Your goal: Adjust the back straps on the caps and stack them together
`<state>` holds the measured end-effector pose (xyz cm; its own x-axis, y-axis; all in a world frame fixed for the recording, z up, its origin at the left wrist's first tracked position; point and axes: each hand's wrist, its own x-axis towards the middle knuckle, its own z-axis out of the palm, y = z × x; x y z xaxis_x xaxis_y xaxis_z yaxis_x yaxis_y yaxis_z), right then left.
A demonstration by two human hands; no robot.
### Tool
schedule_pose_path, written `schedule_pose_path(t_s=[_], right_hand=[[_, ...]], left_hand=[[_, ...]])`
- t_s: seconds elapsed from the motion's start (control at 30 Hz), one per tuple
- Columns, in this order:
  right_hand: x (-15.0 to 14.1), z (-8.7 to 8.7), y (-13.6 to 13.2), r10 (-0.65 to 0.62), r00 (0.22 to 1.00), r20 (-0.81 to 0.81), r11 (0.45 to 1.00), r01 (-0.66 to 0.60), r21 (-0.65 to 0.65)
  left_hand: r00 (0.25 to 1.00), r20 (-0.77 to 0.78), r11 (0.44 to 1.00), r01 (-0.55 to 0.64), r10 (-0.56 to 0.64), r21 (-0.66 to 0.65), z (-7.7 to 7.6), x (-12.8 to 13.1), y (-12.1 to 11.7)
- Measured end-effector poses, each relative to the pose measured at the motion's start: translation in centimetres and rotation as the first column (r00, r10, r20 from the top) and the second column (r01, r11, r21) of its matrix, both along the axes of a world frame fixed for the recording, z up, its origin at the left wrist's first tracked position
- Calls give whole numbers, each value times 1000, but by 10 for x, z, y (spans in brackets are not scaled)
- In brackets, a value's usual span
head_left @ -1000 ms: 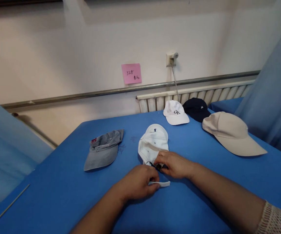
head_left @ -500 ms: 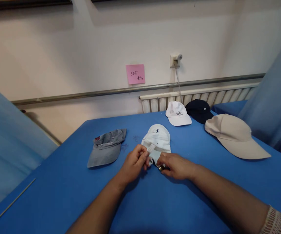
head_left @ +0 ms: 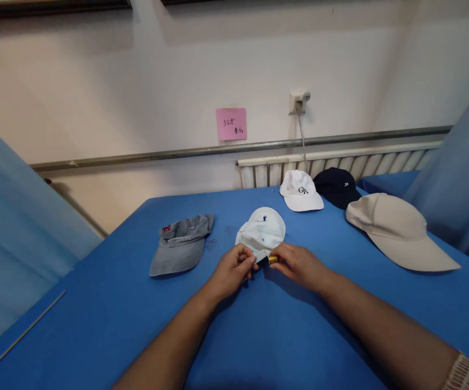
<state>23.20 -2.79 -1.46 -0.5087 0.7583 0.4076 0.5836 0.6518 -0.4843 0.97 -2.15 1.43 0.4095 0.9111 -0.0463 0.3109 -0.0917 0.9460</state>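
Observation:
A white baseball cap [head_left: 262, 230] with a small dark logo lies in the middle of the blue-covered table, its back towards me. My left hand [head_left: 234, 271] pinches the end of the cap's white strap [head_left: 261, 255] between thumb and fingers. Beside it, my right hand [head_left: 297, 264] is closed on the gold-coloured metal buckle [head_left: 273, 260] at the cap's back edge. The strap's tip points towards the buckle; whether it touches, I cannot tell. My fingers hide part of the cap's rear edge.
A grey cap [head_left: 182, 246] lies to the left. Back right stand a white cap [head_left: 300, 190], a navy cap [head_left: 337, 187] and a large beige cap [head_left: 401, 230]. A thin stick [head_left: 29, 327] lies at the left edge. Blue curtains [head_left: 11, 233] flank the table [head_left: 108, 319].
My left hand has lifted the strap end from below the cap up to the buckle. My right hand has turned the buckle so its gold side shows. The view has shifted slightly left.

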Motion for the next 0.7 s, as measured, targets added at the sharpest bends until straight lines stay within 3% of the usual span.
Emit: schedule_pose_path(t_s=[0.17,0.37,0.7], right_hand=[[3,-3,2,5,998,-64,999,-3,40],[4,-11,5,11,979,-204,1000,-13,-8],[4,-11,5,24,963,-268,998,-37,-43]], left_hand=[[994,105,989,29,-14,-144,-13,5,4],[992,124,975,47,-20,-216,-15,3,7],[987,149,959,100,-61,-265,-11,2,4]])
